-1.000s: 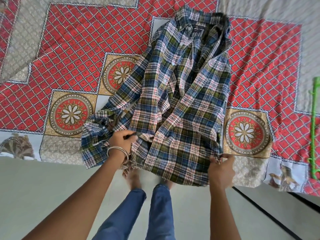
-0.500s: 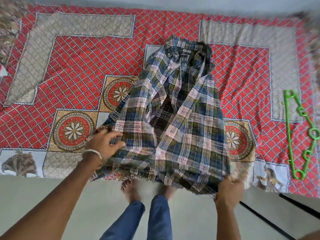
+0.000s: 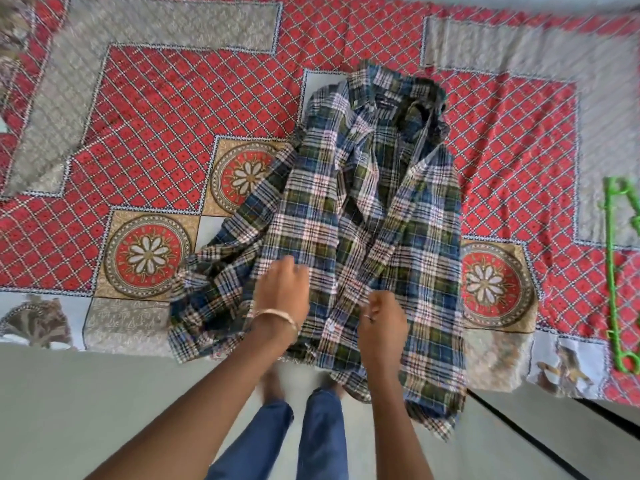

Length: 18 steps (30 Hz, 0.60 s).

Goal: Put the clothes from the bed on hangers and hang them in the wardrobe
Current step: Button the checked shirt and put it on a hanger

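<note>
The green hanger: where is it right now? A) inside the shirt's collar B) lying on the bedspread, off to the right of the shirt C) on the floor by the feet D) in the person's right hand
B: the green hanger lies on the patterned bedspread at the right edge of the view, apart from the plaid shirt, while both hands are on the shirt.

A blue, green and white plaid cotton shirt [image 3: 349,244] is spread collar-away on the red patterned bed cover [image 3: 180,98], its front open, its hem draped over the near edge. A bright green plastic hanger [image 3: 614,271] is laid flat well to its right, partly cut off.
</note>
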{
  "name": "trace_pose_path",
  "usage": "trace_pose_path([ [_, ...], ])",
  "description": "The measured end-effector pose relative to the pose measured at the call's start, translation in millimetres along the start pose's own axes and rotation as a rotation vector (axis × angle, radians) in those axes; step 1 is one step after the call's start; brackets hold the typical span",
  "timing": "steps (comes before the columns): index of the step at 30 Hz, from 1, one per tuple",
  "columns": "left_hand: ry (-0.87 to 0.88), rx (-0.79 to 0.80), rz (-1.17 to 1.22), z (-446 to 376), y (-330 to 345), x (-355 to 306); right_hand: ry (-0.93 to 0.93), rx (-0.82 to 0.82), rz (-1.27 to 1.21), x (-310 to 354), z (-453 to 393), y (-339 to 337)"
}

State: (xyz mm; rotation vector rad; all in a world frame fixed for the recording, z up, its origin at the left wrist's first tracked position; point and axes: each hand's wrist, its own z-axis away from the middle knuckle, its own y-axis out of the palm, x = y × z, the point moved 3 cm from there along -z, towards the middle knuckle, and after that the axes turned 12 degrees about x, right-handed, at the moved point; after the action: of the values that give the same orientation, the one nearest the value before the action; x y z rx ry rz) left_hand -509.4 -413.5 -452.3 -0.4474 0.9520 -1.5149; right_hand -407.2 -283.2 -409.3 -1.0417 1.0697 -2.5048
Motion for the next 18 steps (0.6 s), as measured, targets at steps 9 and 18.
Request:
trace_pose_path([
  [9,-0.038,0.175,0.251,-32.5,-18.8,-42.5,0.265,0.159,0.078,10.3,-42.4,40.3],
  [18,-0.060,0.087,0.309,-31.4,19.0,-25.6,0.378,0.174,0.181,9.4,-53.2,54.1],
])
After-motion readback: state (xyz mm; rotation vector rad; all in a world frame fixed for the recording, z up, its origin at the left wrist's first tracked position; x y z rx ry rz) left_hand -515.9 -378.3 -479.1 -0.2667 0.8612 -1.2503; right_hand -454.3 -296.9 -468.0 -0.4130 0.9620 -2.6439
